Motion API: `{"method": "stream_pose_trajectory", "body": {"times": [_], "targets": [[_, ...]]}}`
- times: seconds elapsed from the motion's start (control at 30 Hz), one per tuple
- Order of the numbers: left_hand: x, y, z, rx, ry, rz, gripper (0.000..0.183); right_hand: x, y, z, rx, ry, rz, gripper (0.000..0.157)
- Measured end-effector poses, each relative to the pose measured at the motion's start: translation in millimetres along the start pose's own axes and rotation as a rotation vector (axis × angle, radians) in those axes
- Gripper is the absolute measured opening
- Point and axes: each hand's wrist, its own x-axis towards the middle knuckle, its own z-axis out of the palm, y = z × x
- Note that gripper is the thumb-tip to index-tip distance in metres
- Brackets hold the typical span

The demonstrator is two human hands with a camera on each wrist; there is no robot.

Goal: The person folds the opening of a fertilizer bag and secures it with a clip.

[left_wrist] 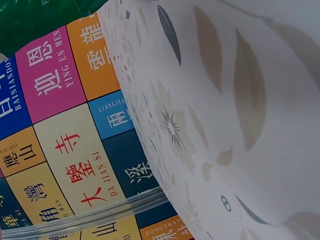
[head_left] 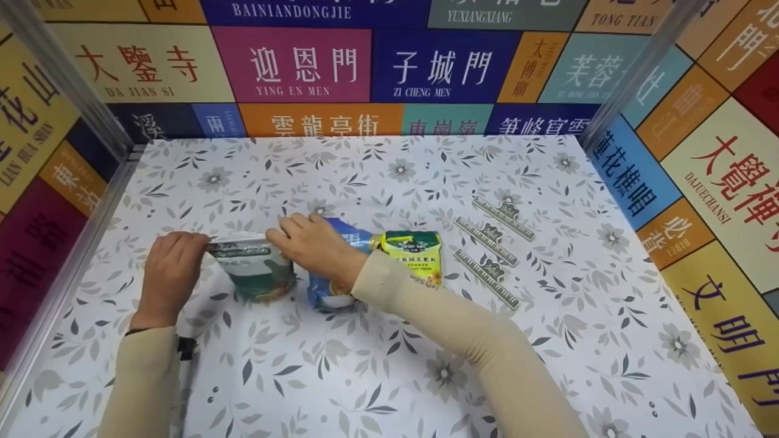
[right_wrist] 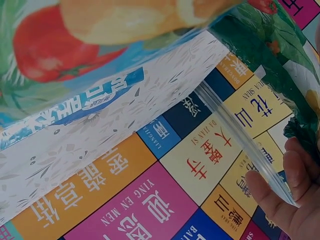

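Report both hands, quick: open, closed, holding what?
Left hand: closed, holding the green-and-white bag by its top left corner.
Right hand: closed, holding the same bag near its top right corner.

Blue bag (head_left: 322, 293) partly hidden by right hand (head_left: 313, 243)

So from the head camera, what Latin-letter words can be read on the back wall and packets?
"BAINIANDONGJIE": upper blue panel
"YUXIANGXIANG": grey panel
"TONG TIAN": upper orange panel
"WAN": yellow panel, start unclear
"DA JIAN SI": cream panel
"YING EN MEN": pink panel
"ZI CHENG MEN": lower blue panel
Blurred or too small: lettering on the teal panel, light-blue panel, narrow orange panel, green packet, blue packet, yellow packet.
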Motion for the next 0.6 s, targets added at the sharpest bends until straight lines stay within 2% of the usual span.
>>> {"method": "stream_pose_trajectory", "body": {"times": [0.17,0.37,0.6], "targets": [[0.2,1.2,2.3,-0.001,0.017,-0.005,0.020,-1.0,0.3,-0.7,0.009,0.005,0.000,0.014],[-0.7,1.6,3.7,-0.006,0.004,-0.027,0.005,-1.7,0.1,-0.6,-0.009,0.008,0.009,0.015],[0.5,2.3,6.2,-0.012,0.019,-0.032,0.008,-1.1,0.6,-3.7,-0.053,-0.024,0.004,0.019]]}}
